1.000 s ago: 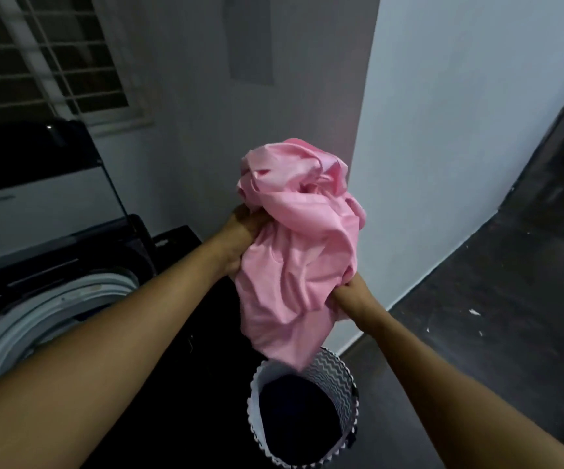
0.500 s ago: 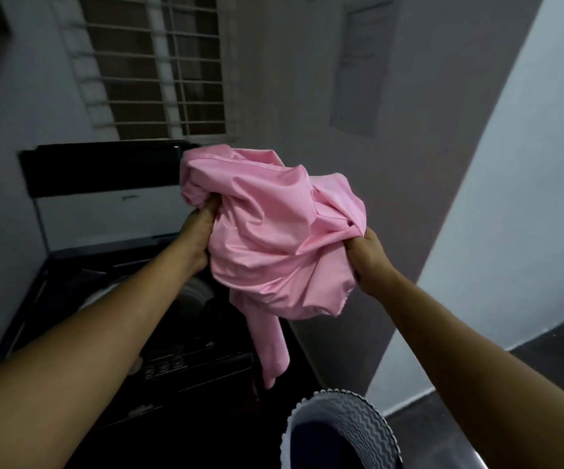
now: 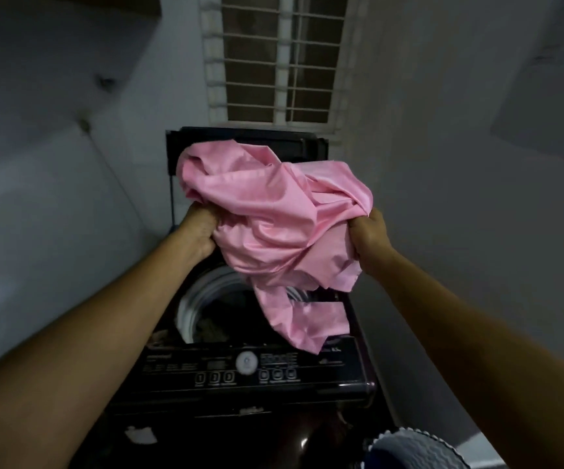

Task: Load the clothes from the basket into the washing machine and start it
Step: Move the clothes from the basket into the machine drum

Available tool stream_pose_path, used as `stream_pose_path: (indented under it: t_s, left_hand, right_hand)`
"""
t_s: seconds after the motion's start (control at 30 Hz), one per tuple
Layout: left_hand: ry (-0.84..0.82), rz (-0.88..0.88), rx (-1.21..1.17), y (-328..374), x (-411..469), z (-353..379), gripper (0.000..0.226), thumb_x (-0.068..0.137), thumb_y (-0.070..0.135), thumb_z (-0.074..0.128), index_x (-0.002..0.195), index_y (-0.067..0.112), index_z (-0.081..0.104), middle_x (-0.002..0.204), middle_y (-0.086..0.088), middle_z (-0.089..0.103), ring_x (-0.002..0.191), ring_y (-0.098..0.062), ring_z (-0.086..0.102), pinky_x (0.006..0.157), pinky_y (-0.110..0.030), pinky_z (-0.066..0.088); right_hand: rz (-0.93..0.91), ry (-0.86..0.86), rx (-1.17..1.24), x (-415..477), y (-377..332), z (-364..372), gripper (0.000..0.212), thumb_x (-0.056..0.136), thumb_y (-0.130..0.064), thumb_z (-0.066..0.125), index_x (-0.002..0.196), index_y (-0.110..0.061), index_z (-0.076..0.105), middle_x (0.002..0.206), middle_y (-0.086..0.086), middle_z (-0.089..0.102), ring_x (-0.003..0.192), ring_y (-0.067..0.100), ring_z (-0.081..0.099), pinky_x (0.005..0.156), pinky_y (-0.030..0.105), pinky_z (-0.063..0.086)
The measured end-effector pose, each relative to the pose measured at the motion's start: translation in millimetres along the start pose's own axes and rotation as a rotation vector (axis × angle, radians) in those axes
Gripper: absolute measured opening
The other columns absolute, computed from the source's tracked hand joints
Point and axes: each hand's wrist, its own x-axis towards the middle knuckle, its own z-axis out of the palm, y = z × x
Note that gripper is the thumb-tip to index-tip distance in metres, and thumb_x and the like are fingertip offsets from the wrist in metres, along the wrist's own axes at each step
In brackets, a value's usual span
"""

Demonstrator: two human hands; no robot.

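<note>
A bunched pink garment hangs over the open drum of a black top-loading washing machine. My left hand grips its left side and my right hand grips its right side. A loose pink end droops down past the drum's right rim toward the control panel. Some dark laundry lies inside the drum. The machine's lid stands raised behind the garment. The rim of the white zigzag-patterned basket shows at the bottom right.
White walls close in on the machine's left and right. A barred window sits above the lid. A white scrap lies on the machine's dark front at the lower left.
Both hands carried the pink garment from above the basket leftward to over the machine's drum. The view swung left, so the machine is centred and the basket sits at the bottom right corner.
</note>
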Motion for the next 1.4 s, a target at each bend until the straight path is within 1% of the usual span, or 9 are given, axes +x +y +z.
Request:
stream_pose_path:
  t_s: [0.17,0.3,0.4,0.6,0.83,0.93,1.07,1.2,1.4]
  left_hand:
    - [0.067,-0.087,0.061,-23,36,-33,0.014,0.094,0.03,0.065,0.091,0.02,0.074,0.065,-0.002,0.072,0.056,-0.014,0.066,0.049,-0.026,0.053]
    - [0.093,-0.193,0.307,-54,62,-51,0.02,0.093,0.039,0.065,0.108,0.026,0.069,0.099,-0.008,0.076,0.09,-0.026,0.072,0.079,-0.045,0.062]
    - [0.104,-0.282,0.498,-76,73,-64,0.025,0.092,0.043,0.067,0.112,0.028,0.062,0.094,-0.005,0.068,0.085,-0.023,0.066,0.072,-0.037,0.057]
    - [-0.251,-0.428,0.755,-138,85,-102,0.047,0.091,0.032,0.069,0.136,0.028,0.056,0.113,-0.004,0.069,0.098,-0.021,0.066,0.072,-0.036,0.058]
    - [-0.623,-0.797,1.096,-185,98,-132,0.082,0.086,0.05,0.073,0.152,0.028,0.028,0.134,-0.004,0.054,0.107,-0.027,0.063,0.078,-0.041,0.061]
    - [-0.707,-0.553,1.342,-205,112,-137,0.112,0.088,0.05,0.07,0.159,0.023,-0.013,0.167,-0.008,0.01,0.144,-0.033,0.035,0.1,-0.036,0.047]
    - [-0.721,-0.145,1.492,-223,126,-131,0.115,0.082,0.056,0.072,0.159,0.029,-0.009,0.169,-0.008,-0.006,0.155,-0.031,-0.002,0.122,-0.047,0.015]
    - [-1.008,-0.276,1.606,-255,133,-119,0.127,0.075,0.064,0.075,0.159,0.029,-0.015,0.168,-0.011,-0.014,0.154,-0.032,-0.014,0.123,-0.054,0.006]
    - [-1.015,-0.489,1.745,-303,154,-134,0.136,0.07,0.063,0.079,0.157,0.032,-0.02,0.163,-0.02,-0.026,0.152,-0.038,-0.018,0.124,-0.054,0.003]
  right_hand:
    - [0.059,-0.002,-0.031,19,37,49,0.03,0.089,-0.026,0.052,0.114,-0.023,0.068,0.1,-0.012,0.067,0.092,0.005,0.064,0.066,0.019,0.052]
    - [0.173,-0.033,-0.178,29,76,69,0.057,0.079,-0.042,0.048,0.128,-0.018,0.065,0.118,0.0,0.069,0.105,0.016,0.065,0.086,0.031,0.054]
    - [0.237,-0.091,-0.312,28,103,76,0.066,0.08,-0.048,0.045,0.138,-0.018,0.058,0.132,0.003,0.059,0.113,0.017,0.055,0.095,0.032,0.043]
    - [0.33,-0.201,-0.597,28,159,103,0.061,0.091,-0.049,0.043,0.142,-0.017,0.053,0.139,0.017,0.06,0.125,0.037,0.057,0.106,0.047,0.045]
    - [0.492,-0.343,-0.77,38,212,129,0.055,0.096,-0.014,0.05,0.15,-0.022,0.04,0.128,0.015,0.064,0.11,0.036,0.068,0.081,0.041,0.059]
    - [0.422,-0.536,-0.845,42,229,129,0.082,0.088,-0.004,0.065,0.158,-0.023,0.027,0.15,0.018,0.045,0.136,0.036,0.048,0.1,0.035,0.05]
    - [0.172,-0.714,-1.111,34,244,143,0.078,0.092,-0.025,0.062,0.16,-0.018,0.023,0.159,0.022,0.029,0.135,0.043,0.047,0.106,0.046,0.046]
    - [0.051,-0.897,-1.383,27,264,158,0.094,0.084,-0.067,0.05,0.16,-0.025,0.015,0.161,0.022,0.018,0.14,0.048,0.035,0.107,0.058,0.042]
    - [0.29,-1.052,-1.434,36,310,154,0.116,0.074,-0.072,0.071,0.161,-0.026,0.012,0.158,0.017,0.032,0.14,0.039,0.041,0.113,0.049,0.039]
